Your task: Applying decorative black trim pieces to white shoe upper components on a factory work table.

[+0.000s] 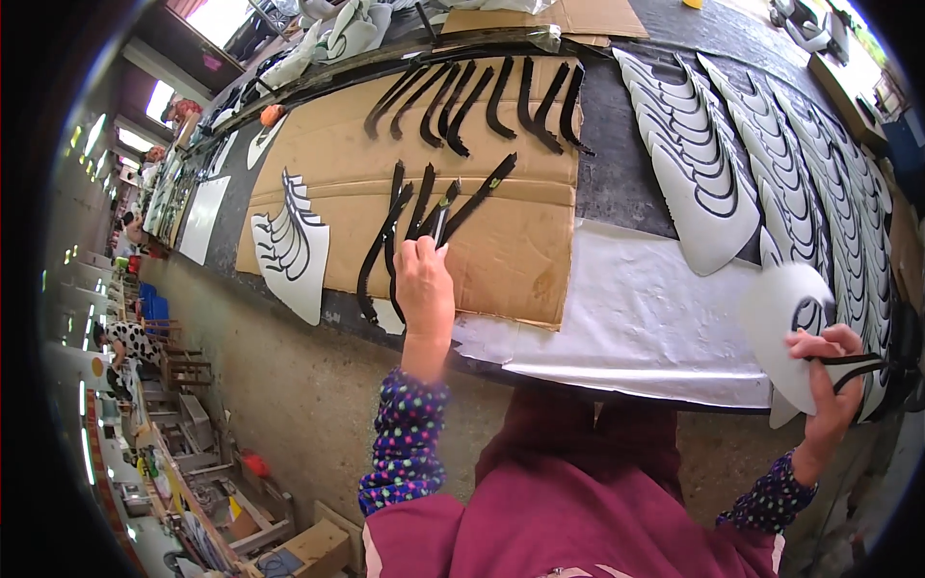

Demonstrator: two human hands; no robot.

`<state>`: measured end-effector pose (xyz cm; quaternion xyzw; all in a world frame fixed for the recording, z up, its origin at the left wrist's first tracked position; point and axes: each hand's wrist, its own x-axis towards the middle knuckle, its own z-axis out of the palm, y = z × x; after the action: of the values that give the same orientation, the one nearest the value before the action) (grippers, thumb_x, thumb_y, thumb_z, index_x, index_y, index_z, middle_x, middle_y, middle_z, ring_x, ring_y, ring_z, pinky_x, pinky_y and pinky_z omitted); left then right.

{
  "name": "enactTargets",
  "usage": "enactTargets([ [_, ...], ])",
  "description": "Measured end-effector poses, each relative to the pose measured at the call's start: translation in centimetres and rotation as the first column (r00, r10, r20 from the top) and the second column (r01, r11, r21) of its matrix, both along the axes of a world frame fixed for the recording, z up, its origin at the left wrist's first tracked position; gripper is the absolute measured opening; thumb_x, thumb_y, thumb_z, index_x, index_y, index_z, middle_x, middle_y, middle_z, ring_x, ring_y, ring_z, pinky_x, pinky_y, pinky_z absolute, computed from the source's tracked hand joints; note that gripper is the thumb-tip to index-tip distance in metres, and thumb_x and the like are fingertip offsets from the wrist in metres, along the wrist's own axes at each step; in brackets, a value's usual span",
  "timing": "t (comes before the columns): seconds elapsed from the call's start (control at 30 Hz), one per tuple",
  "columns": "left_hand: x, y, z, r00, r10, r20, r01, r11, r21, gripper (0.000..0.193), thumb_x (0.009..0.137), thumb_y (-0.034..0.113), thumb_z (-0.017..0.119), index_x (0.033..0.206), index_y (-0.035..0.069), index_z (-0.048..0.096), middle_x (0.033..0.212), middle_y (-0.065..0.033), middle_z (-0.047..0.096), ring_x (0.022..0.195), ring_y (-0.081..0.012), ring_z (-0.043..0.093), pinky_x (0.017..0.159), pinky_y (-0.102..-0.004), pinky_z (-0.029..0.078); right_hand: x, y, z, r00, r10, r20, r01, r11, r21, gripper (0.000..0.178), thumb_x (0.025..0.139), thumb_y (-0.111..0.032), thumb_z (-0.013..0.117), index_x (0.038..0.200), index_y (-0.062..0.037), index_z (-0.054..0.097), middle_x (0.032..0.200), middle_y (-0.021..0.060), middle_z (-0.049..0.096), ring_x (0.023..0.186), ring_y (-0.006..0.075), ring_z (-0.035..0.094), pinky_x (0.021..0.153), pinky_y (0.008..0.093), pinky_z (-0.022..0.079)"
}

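Observation:
My left hand (424, 284) is closed in a pinch over the cardboard, its fingertips on a slim pale-and-dark piece (440, 227) whose kind I cannot make out. Around it lie several curved black strips (374, 275), some crossing each other. Off to the right, my right hand (831, 376) grips a white, curved sheet piece (779, 323) with a dark-edged cutout, slightly blurred. A narrow black-edged, forked part (853, 364) shows at the same hand; whether it belongs to the white piece I cannot tell.
The cardboard sheet (525, 279) bears another row of black strips (500, 101) and a fanned stack of white pieces (294, 255). Long overlapping rows of black-trimmed white pieces (699, 183) cover the right side. Silvery sheeting (636, 318) lies at the near edge. People and benches stand far left.

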<state>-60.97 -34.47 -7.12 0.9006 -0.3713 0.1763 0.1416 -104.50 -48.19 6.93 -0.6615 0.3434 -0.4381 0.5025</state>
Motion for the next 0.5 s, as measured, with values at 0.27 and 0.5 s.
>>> enactTargets([
  [0.27, 2.7, 2.6, 4.3, 0.891, 0.000, -0.454, -0.135, 0.954, -0.266, 0.012, 0.092, 0.010, 0.061, 0.100, 0.002, 0.060, 0.092, -0.0141, 0.060, 0.082, -0.0256, 0.061, 0.072, -0.0375, 0.050, 5.8, 0.7, -6.1, 0.720, 0.248, -0.648, -0.347, 0.938, -0.026, 0.031, 0.086, -0.017, 0.062, 0.113, -0.0025, 0.058, 0.078, 0.0087, 0.053, 0.075, 0.0235, 0.049, 0.077, 0.0353, 0.042],
  [0.5, -6.7, -1.8, 8.9, 0.794, -0.571, -0.207, 0.466, 0.792, -0.395, 0.024, 0.088, -0.009, 0.052, 0.106, 0.002, 0.063, 0.094, -0.0118, 0.061, 0.087, -0.0227, 0.062, 0.079, -0.0331, 0.053, 6.0, -1.2, -10.3, 0.806, 0.339, -0.486, -0.375, 0.927, 0.024, 0.043, 0.095, -0.042, 0.052, 0.108, -0.0022, 0.060, 0.084, 0.0120, 0.055, 0.078, 0.0257, 0.052, 0.077, 0.0372, 0.042],
])
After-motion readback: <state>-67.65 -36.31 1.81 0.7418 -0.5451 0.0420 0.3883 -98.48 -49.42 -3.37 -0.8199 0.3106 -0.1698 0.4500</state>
